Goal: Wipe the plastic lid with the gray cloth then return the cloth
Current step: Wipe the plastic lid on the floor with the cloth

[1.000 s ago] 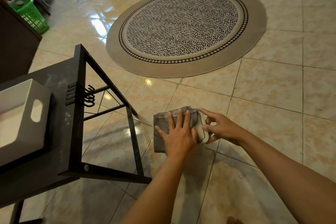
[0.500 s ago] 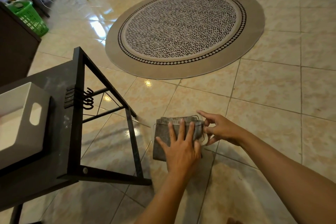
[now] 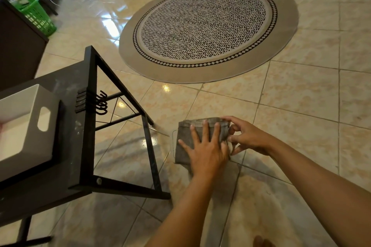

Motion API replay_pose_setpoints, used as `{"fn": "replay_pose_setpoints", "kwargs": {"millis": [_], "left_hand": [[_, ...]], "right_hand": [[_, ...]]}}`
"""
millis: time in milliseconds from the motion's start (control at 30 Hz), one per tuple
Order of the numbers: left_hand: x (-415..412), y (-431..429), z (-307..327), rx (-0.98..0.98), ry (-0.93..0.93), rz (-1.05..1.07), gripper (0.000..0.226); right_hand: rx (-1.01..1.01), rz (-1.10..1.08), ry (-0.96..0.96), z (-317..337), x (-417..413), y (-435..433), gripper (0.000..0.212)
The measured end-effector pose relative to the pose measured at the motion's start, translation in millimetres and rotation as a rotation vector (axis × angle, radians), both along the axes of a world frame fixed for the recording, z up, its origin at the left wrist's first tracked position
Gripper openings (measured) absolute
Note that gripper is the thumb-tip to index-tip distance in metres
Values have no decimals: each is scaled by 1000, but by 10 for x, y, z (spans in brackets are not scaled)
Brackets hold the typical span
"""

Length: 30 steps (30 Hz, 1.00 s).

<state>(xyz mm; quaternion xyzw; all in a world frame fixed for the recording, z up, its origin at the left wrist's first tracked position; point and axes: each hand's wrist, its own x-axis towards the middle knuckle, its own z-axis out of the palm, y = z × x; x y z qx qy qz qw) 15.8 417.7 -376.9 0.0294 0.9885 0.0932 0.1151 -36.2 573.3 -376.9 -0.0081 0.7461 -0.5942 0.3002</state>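
On glossy floor tiles (image 3: 301, 90) our left hand (image 3: 206, 150) presses flat, fingers spread, on the cloth (image 3: 184, 142), while our right hand (image 3: 249, 138) pinches the lid (image 3: 173, 142).

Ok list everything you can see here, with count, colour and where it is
gray folded cloth: one, gray, on the floor over the lid
clear plastic lid: one, transparent, mostly hidden under the cloth
round patterned rug: one, beige with black-and-white centre, upper middle
black metal table: one, black, left
white plastic bin: one, white, on the table
black hooks: several, black, on the table's edge
green plastic basket: one, green, upper left
left hand: flat on the cloth
right hand: at the cloth's right edge
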Motion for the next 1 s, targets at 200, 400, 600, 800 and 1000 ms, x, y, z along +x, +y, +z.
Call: {"fn": "replay_pose_setpoints", "kwargs": {"millis": [200,400,600,800,1000], "left_hand": [[183,-220,-10,-40,-15,101,67],[-78,-22,-4,-5,-13,31,74],[231,-119,10,-16,-25,103,70],[-118,-26,-13,-22,-16,77,70],[248,-70,-12,14,-21,123,72]], "right_hand": [[4,-14,-16,-5,-4,14,71],[-20,-2,-25,2,-3,17,69],[-14,-4,-34,2,-20,8,71],[-17,-12,-16,-12,-7,-1,68],[-8,-7,-21,10,-44,-22,69]]}}
